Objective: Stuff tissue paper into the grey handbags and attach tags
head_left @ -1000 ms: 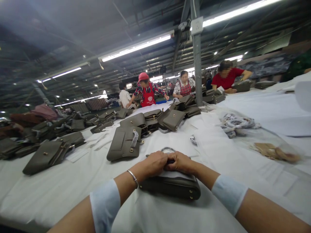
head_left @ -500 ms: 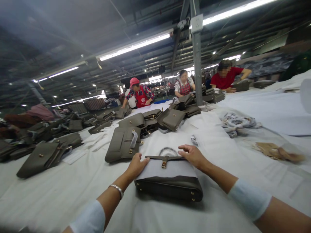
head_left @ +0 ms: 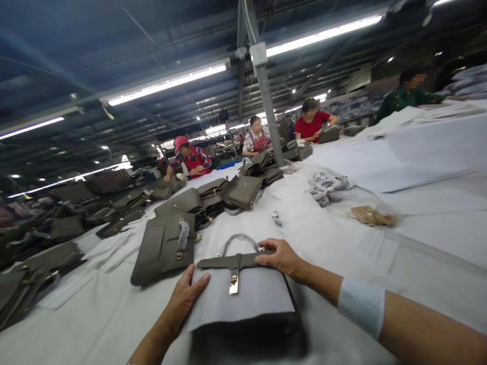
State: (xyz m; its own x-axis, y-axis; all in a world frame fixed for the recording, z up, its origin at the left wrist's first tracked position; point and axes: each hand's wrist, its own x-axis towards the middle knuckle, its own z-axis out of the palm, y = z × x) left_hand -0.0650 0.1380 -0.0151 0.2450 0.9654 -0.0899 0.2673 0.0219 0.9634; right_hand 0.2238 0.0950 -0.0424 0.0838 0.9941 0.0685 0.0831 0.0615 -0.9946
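Observation:
An olive-grey handbag (head_left: 243, 299) lies in front of me on the white-covered table (head_left: 342, 253), its front wrapped in pale paper with a strap and gold clasp across the top. My left hand (head_left: 184, 299) rests flat on the bag's left side, fingers stretched over the paper. My right hand (head_left: 279, 257) lies on the bag's upper right corner, fingertips on the strap. A thin loop handle shows behind the bag.
Another flat grey bag (head_left: 162, 247) lies just left of mine, with more bags (head_left: 228, 190) piled behind and along the left. Bundled cords (head_left: 329, 181) and a tan scrap (head_left: 371, 217) sit to the right. A steel post (head_left: 266, 96) stands mid-table. Several people work at the far end.
My hands have gone from clasped together over the bag's clasp to spread at its two sides. My view has swung left and closer, so the bag now looks larger.

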